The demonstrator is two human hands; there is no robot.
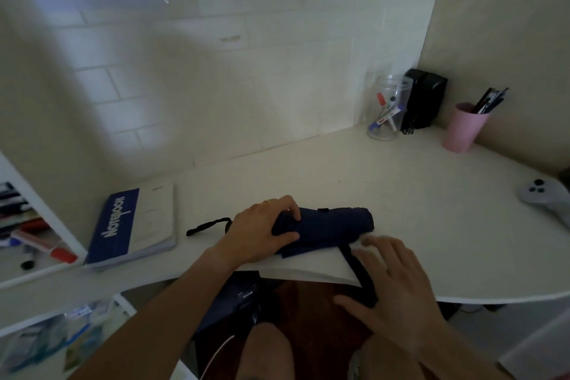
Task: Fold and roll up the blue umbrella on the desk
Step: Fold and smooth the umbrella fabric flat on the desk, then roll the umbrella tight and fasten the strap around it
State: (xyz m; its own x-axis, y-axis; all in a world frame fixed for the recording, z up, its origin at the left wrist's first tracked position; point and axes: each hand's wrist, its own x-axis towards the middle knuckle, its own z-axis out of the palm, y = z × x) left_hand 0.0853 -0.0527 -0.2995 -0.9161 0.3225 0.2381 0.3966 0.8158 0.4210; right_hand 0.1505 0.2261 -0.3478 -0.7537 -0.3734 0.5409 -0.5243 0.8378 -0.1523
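The dark blue umbrella (333, 227) lies rolled into a short bundle near the desk's front edge. My left hand (263, 225) grips its left end, fingers wrapped over the fabric. A black wrist loop (207, 226) sticks out to the left of that hand. The umbrella's dark closing strap (359, 271) runs down from the bundle over the desk edge. My right hand (391, 284) holds the strap's lower end between thumb and fingers, the other fingers spread and blurred.
A blue and white notebook (132, 225) lies left of the umbrella. At the back right corner stand a clear jar of markers (387, 108), a black box (424, 99) and a pink cup of pens (464, 126). A grey controller (546, 194) rests at the far right.
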